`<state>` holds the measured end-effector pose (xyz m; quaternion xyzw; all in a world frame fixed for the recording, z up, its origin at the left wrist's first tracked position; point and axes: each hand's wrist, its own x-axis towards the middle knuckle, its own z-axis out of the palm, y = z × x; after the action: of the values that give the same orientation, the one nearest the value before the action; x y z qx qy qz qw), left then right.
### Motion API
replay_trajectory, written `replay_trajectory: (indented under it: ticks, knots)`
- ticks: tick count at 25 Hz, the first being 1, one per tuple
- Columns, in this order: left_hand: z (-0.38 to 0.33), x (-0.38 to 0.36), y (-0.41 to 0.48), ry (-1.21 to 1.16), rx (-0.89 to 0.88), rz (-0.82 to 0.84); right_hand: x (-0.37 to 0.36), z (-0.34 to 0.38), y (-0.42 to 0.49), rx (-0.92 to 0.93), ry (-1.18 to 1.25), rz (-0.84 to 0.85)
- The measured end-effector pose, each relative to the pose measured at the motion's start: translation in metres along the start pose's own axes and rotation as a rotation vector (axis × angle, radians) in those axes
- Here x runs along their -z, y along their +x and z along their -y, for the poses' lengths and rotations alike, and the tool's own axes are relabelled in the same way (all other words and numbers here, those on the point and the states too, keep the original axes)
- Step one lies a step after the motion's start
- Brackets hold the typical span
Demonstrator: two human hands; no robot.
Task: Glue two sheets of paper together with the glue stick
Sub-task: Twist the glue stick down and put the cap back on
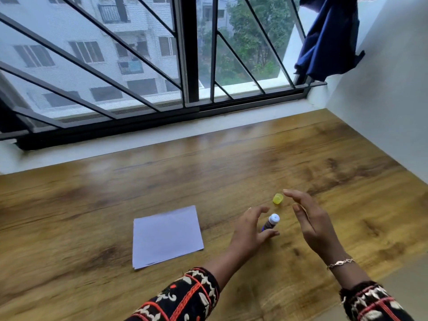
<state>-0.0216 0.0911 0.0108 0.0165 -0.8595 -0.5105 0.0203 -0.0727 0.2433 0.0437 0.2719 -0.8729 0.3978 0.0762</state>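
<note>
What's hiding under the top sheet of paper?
The top sheet covers nearly everything. Only thin edges of a lower sheet peek out along its near side, resting on the wooden table. How many sheets lie there is hidden.

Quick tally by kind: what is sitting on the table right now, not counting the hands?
paper stack: 1 (number of sheets unclear)
glue stick: 1, cap off
yellow cap: 1, lying apart from the stick
Total: 3 things on the table
</note>
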Motion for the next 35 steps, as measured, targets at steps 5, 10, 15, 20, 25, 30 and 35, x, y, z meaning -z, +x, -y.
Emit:
replay_trajectory:
  ticks: [5, 10, 15, 20, 25, 30, 35]
  knots:
    - [-0.003, -0.002, 0.005, -0.146, 0.042, -0.052, -0.003, -0.014, -0.011, -0.097, 0.067, 0.087]
    - [-0.006, 0.020, -0.005, -0.304, 0.001, -0.128, -0.025, 0.000, -0.011, -0.335, 0.475, 0.399]
    - [-0.011, 0.057, -0.025, -0.366, -0.043, -0.201, -0.053, 0.032, 0.002, -0.250, 0.520, 0.485]
    - [-0.012, 0.083, -0.047, -0.400, -0.041, -0.332, -0.071, 0.069, 0.012, -0.093, 0.351, 0.414]
    - [-0.013, 0.094, -0.063, -0.446, -0.017, -0.508, -0.100, 0.095, 0.012, -0.119, 0.343, 0.287]
    - [-0.007, 0.120, -0.078, -0.488, -0.063, -0.490, -0.099, 0.113, 0.020, 0.000, 0.568, 0.559]
    - [-0.004, 0.130, -0.092, -0.499, -0.061, -0.559, -0.110, 0.133, 0.013, 0.009, 0.480, 0.459]
